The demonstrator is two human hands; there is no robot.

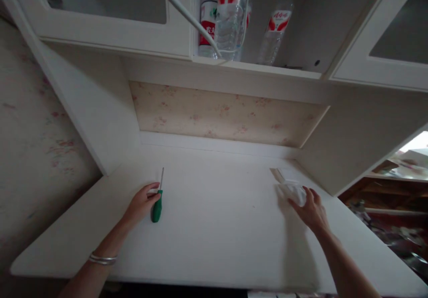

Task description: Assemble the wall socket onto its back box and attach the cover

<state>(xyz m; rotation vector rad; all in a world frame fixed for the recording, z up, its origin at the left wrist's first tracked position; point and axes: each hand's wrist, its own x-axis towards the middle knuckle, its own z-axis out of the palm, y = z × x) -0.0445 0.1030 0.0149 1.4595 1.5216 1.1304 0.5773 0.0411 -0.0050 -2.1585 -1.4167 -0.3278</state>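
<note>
A screwdriver with a green handle (157, 208) and a thin metal shaft lies on the white desk top, its tip pointing away from me. My left hand (141, 203) is beside it, thumb at the top of the handle and index finger by the shaft, with a gap between these fingers. On the right, my right hand (310, 208) has its thumb and fingers around a whitish, partly see-through object (297, 193), whose kind I cannot make out. Just behind that object lies a small white flat piece (286, 174), touching or close to it.
Overhead, an open cabinet compartment holds several plastic bottles (229, 26), one standing apart (277, 30). A white cable (183, 13) hangs across its front. Side panels (90, 106) enclose the desk, with floral wallpaper (214, 115) behind. Cluttered shelves (397, 200) stand at far right.
</note>
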